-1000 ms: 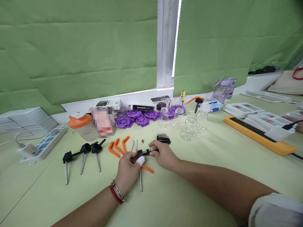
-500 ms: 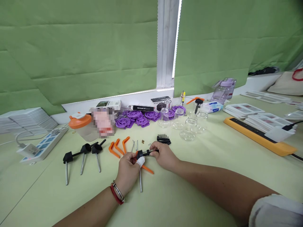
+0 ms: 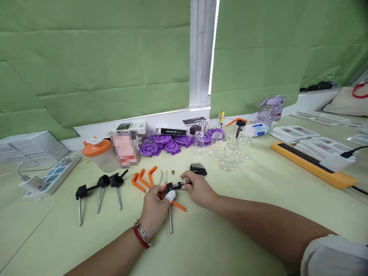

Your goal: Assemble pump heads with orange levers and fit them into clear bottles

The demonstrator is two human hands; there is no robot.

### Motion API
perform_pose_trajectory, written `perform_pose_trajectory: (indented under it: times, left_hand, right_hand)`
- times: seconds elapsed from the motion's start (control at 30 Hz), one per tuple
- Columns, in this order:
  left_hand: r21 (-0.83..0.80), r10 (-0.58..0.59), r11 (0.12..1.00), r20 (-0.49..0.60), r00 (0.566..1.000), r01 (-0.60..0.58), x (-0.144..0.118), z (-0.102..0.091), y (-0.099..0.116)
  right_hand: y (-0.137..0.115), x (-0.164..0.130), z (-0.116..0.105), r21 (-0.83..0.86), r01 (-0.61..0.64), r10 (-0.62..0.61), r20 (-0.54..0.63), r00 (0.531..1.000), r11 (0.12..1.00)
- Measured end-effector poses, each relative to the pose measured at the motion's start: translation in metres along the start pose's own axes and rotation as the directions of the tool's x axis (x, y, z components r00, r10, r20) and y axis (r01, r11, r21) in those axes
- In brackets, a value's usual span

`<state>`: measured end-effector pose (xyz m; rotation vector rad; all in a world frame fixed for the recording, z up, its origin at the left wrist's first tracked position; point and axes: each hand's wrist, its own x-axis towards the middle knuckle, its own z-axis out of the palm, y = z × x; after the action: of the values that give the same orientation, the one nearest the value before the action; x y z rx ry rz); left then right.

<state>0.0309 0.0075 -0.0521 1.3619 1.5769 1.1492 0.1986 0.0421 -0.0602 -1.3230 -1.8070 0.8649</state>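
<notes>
My left hand (image 3: 155, 207), with a white wrap on one fingertip, grips a small black part (image 3: 174, 186) that carries a metal rod (image 3: 170, 218) and an orange lever (image 3: 178, 206). My right hand (image 3: 199, 188) pinches the other end of the same black part, just above the table. Beside them to the left lie three loose orange levers (image 3: 141, 178). Three assembled black pieces with metal rods (image 3: 99, 188) lie further left. Spare metal rods (image 3: 163, 176) and a black block of small parts (image 3: 197, 168) sit just beyond my hands.
Purple round plastic parts (image 3: 166, 142) and small clear glass jars (image 3: 227, 149) stand behind. An orange-lidded container (image 3: 96, 151) and a power strip (image 3: 48, 178) are at left. An orange-edged power strip (image 3: 310, 163), stacked cards (image 3: 293, 133) and a purple bottle (image 3: 270, 109) are at right.
</notes>
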Motion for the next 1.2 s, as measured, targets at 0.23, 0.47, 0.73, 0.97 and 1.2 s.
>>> perform_pose_trajectory:
  times: [0.23, 0.47, 0.73, 0.97, 1.2]
  left_hand:
    - [-0.011, 0.003, 1.0, -0.008, 1.0, -0.003, 0.0, 0.0, 0.0]
    - [-0.015, -0.01, 1.0, -0.012, 1.0, 0.01, 0.001, 0.0, -0.002]
    - [-0.018, -0.009, 1.0, -0.016, 1.0, 0.009, -0.001, -0.001, -0.002]
    - [0.001, -0.021, 1.0, 0.063, 0.998, 0.021, 0.001, -0.012, -0.002]
    - [0.268, 0.009, 0.959, 0.286, 0.958, -0.089, 0.002, -0.035, 0.009]
  right_hand:
    - [-0.001, -0.001, 0.0, -0.022, -0.019, 0.019, -0.001, 1.0, 1.0]
    - [-0.003, -0.002, -0.002, -0.018, -0.02, 0.02, -0.007, 1.0, 1.0]
    - [-0.002, -0.002, -0.001, 0.014, -0.036, 0.036, -0.015, 0.999, 0.999]
    - [-0.002, -0.006, -0.004, 0.037, -0.034, 0.034, 0.003, 0.999, 0.999]
    - [0.003, -0.016, -0.016, 0.033, -0.038, 0.037, 0.038, 0.999, 0.999]
